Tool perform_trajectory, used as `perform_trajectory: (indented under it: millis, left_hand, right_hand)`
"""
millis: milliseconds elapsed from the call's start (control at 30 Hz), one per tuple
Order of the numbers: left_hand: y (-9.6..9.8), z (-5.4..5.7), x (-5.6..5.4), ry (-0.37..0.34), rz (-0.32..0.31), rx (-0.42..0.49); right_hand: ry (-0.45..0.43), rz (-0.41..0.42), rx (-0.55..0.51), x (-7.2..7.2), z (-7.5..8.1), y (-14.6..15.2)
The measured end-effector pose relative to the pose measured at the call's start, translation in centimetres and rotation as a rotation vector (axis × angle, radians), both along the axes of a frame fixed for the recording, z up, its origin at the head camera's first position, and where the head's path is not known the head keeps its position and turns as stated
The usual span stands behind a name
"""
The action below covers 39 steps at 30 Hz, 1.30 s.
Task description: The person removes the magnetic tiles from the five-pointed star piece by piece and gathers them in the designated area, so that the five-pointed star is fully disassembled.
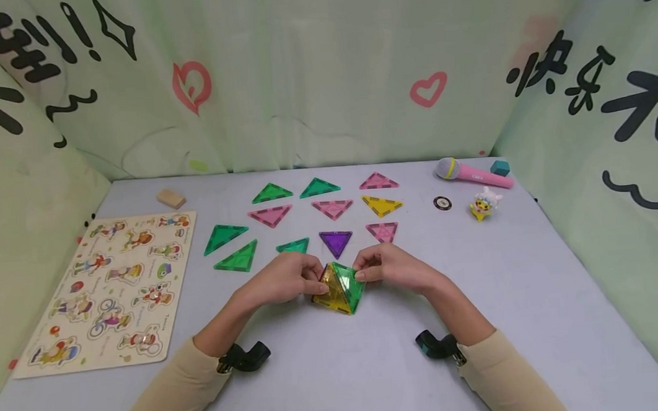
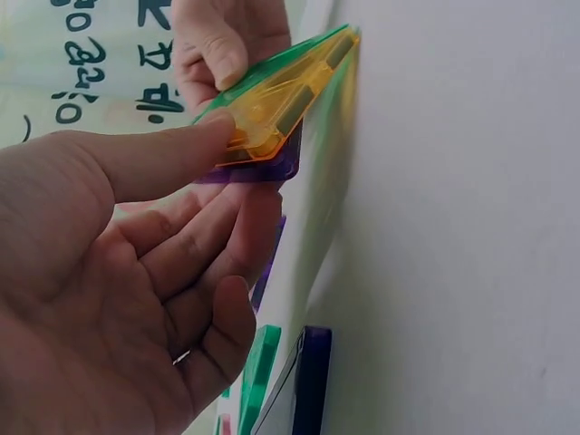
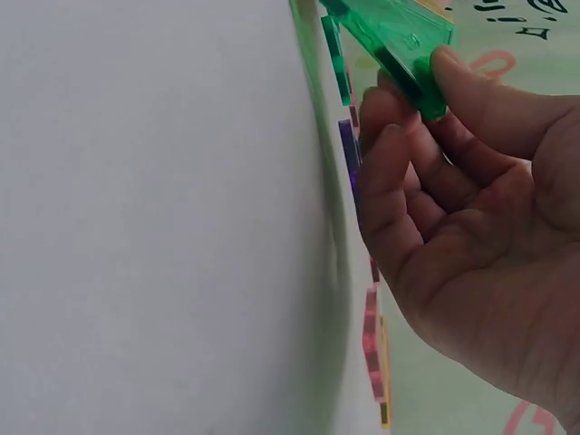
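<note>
Between the two hands is a pointed shape of translucent triangular magnetic tiles. Its yellow tile (image 1: 332,292) and green tile (image 1: 348,284) face the head camera, joined along one edge. In the left wrist view a purple tile (image 2: 292,156) shows behind the yellow one. My left hand (image 1: 288,277) pinches the yellow side, thumb on its face and fingers behind. On the right, my right hand (image 1: 390,267) grips the green tile's outer corner between thumb and fingers. A purple triangle tile (image 1: 336,242) lies flat just beyond the hands. The shape's far side is mostly hidden.
Several loose triangle tiles, such as a yellow one (image 1: 382,205) and a pink one (image 1: 332,209), lie beyond the hands. A picture puzzle board (image 1: 110,291) and wooden block (image 1: 170,198) are left. Far right are a pink microphone (image 1: 475,174), small figurine (image 1: 483,203), black disc (image 1: 442,203) and teal block (image 1: 500,168).
</note>
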<state>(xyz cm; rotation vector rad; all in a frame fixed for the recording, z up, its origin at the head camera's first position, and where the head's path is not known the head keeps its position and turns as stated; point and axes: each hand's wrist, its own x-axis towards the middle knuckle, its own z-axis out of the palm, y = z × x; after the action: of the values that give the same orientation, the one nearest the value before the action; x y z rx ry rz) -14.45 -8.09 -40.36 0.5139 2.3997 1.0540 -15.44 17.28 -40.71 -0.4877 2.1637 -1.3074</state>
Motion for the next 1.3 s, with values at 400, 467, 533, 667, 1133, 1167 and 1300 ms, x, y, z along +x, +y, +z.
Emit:
perform_trajectory:
  millis: [400, 467, 533, 667, 1133, 1167, 1300]
  left_hand:
    - [0.2, -0.1, 0.2, 0.017, -0.028, -0.040]
    - [0.2, 0.0, 0.2, 0.026, -0.035, -0.042]
    - [0.2, 0.1, 0.3, 0.029, -0.035, -0.041]
    - [0.1, 0.1, 0.4, 0.029, -0.038, -0.034]
    - [0.2, -0.4, 0.5, 0.049, -0.017, -0.044]
    - [0.2, -0.4, 0.5, 0.049, -0.015, -0.040]
    - [0.2, -0.4, 0.5, 0.059, -0.005, -0.024]
  right_hand:
    - [0.238, -0.177, 0.148, -0.8, 1.6, 2.6]
    - [0.263, -0.160, 0.204, -0.8, 1.9, 2.9]
    - [0.264, -0.138, 0.249, -0.8, 2.0, 3.0]
    - [0.280, -0.124, 0.311, -0.8, 2.0, 3.2]
    - [0.395, -0.246, 0.469, -0.8, 0.7, 2.7]
    - [0.394, -0.248, 0.465, -0.7, 0.8, 2.5]
    - [0.379, -0.202, 0.416, -0.3, 1.4, 1.9]
